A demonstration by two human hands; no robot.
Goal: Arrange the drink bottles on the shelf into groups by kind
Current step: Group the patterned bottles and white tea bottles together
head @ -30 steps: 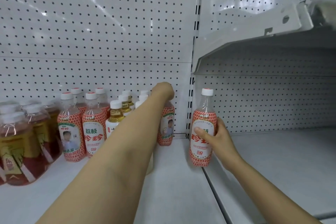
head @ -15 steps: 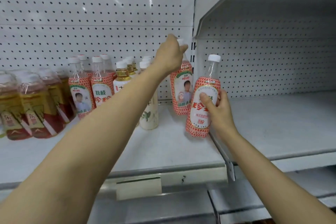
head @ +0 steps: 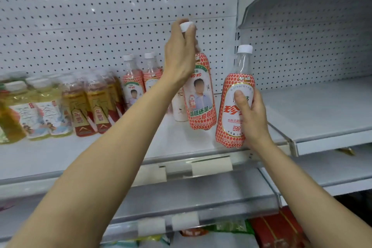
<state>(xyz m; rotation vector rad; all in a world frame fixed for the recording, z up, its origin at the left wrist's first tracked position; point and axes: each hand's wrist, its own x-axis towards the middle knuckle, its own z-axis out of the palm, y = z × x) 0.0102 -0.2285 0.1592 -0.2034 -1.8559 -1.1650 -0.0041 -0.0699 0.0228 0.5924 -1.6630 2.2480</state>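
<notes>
Bottles of lychee drink (head: 235, 104) now hang lifted off the shelf's (head: 181, 147) front right corner: our left hand (head: 179, 60) pinches one's neck, our right hand (head: 252, 116) wraps the other, ready to join their kind.

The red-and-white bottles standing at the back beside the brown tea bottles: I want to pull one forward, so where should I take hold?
Probably by the neck under the white cap, coming from above and in front. The red-and-white bottles stand upright and close together, tea bottles alongside, so their bodies leave little room for fingers.
</notes>
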